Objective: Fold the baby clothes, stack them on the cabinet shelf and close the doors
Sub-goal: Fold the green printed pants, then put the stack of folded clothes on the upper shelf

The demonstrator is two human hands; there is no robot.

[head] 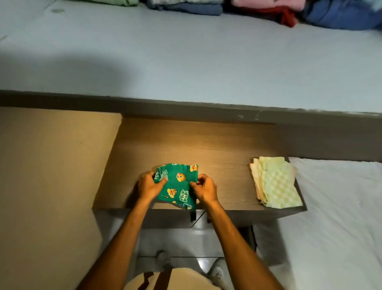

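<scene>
A green baby garment (177, 184) with orange cartoon tigers lies partly folded on the wooden cabinet top (186, 142), its lower corner hanging over the front edge. My left hand (147, 186) pinches its left edge. My right hand (203, 186) pinches its right edge. A folded stack of pale green checked and cream baby clothes (275, 182) rests at the right end of the same surface, apart from both hands.
Above, a pale blue shelf (186, 62) carries folded clothes along its far edge: green (107, 2), blue-grey (186, 7), pink and red (268, 8), blue (341, 16). A white bed sheet (341, 207) lies to the right, a beige panel (51, 165) to the left.
</scene>
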